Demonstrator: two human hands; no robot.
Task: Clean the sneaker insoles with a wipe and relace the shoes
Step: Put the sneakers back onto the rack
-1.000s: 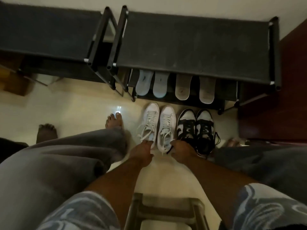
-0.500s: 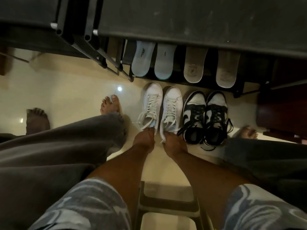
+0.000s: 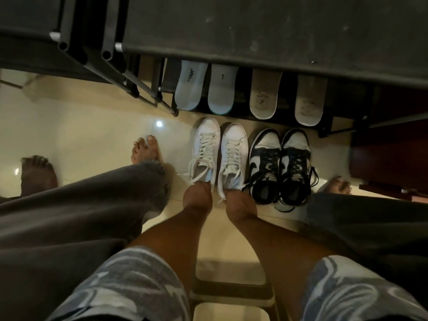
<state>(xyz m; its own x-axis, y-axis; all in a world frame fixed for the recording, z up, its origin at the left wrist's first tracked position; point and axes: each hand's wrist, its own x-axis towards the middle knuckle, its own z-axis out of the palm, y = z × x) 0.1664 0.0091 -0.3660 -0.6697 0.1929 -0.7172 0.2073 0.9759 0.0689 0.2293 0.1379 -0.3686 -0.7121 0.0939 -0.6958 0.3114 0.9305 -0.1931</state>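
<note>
1. The floor [image 3: 81, 126] is glossy cream tile that catches a small bright reflection of a lamp. Two black fabric-topped shoe racks stand at its far side: one rack [image 3: 278, 31] spans the middle and right, and a second rack [image 3: 27, 24] stands to its left. Dark reddish wooden furniture [image 3: 389, 147] stands at the right.
2. The white sneakers [image 3: 206, 144] stand side by side on the tile, toes toward the rack and laced, with loose lace ends trailing at the heels. Just to their right, touching or nearly so, is a pair of black-and-white sneakers [image 3: 295, 156].
3. Four insoles lean upright on the rack's bottom shelf: two grey-blue insoles [image 3: 190, 86] behind the white pair and two beige insoles [image 3: 264, 93] behind the dark pair.
4. The left hand [image 3: 198, 198] is at the heel of the left white sneaker and the right hand [image 3: 239, 205] at the heel of the right one. The fingers reach down past the knuckles, so I cannot tell whether they grip shoe or lace.
5. One grey-blue insole bears a short dark print, and the beige ones carry faint stamps (all too small to read). A curved swoosh-shaped mark shows on the side of one black-and-white sneaker.
6. The sneaker toes stop just short of the rack's bottom rail. Open tile lies to the left, between the rack legs and the person's bare left foot [image 3: 146, 149]. A stool [image 3: 231, 290] sits between the knees.
</note>
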